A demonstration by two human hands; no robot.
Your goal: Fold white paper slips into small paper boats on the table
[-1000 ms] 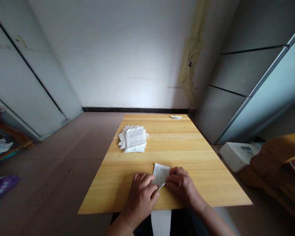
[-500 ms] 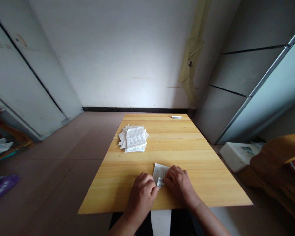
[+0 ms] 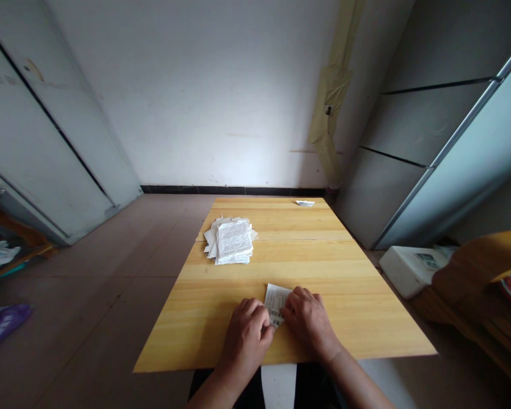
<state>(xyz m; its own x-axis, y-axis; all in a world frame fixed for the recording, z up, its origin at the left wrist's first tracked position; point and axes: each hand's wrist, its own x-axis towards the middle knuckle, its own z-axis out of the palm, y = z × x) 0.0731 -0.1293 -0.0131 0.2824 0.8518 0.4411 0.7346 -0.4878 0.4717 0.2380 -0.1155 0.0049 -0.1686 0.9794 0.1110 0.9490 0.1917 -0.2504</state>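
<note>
Near the front edge of the wooden table [image 3: 323,261] lies a small printed sheet of paper [image 3: 276,298], partly covered by my hands. My left hand [image 3: 249,326] is closed at the sheet's lower left, its fingers curled and its thumb against the paper. On the sheet's right side my right hand [image 3: 309,315] has its fingers bent and pressed onto the paper. The fingertips of both hands are partly hidden. Farther off on the left stands a stack of printed paper pieces [image 3: 234,241] with uneven edges.
A small folded white paper [image 3: 305,203] sits at the table's far edge. Right of the table are a white box [image 3: 409,270] and a wooden chair [image 3: 485,272]. A purple bag [image 3: 4,325] lies on the floor at left. A white wall [image 3: 221,113] rises behind.
The small flap at the sheet's lower edge has changed position; more dark print shows there now between my hands. Both hands stay almost in the same place.
</note>
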